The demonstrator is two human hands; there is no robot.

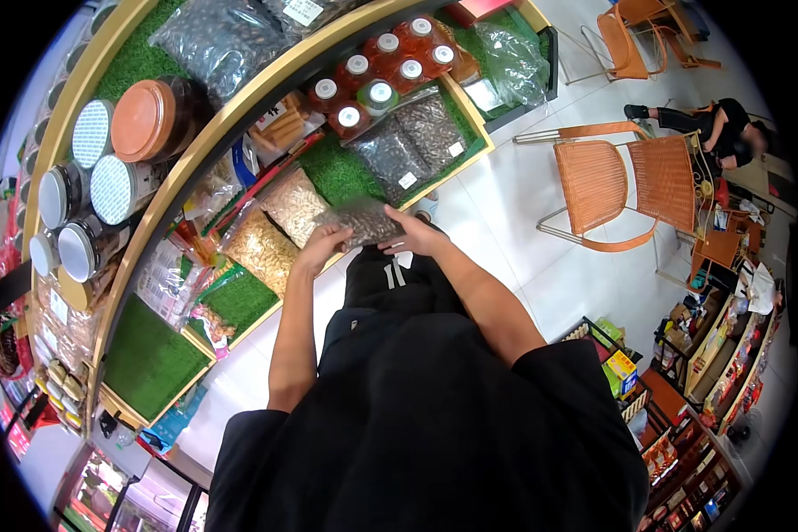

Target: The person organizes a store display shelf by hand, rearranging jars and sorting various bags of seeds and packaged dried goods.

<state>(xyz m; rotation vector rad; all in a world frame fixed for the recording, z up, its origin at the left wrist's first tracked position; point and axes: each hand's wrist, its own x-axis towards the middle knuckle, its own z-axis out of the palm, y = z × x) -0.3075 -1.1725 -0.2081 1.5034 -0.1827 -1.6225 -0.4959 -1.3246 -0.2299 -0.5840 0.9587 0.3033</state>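
A clear plastic bag of small dark pieces (363, 222), slightly blurred, is held up in front of my body near the shelf's edge. My left hand (325, 246) grips its left end with the fingers closed on the plastic. At the right end, my right hand (417, 236) has its thumb on top and its fingers against the underside. Just beyond lie two similar bags of dark pieces (403, 142) with white labels, on green artificial turf. Left of the held bag are a bag of pale slices (294, 202) and a bag of yellowish pieces (262, 244).
Red jars (350, 117) with white lids stand on the lower shelf; large lidded jars (142, 120) line the upper one, whose curved wooden rim (239, 106) overhangs. Wicker chairs (591, 182) stand on the tiled floor to the right. A person (727, 129) sits at far right.
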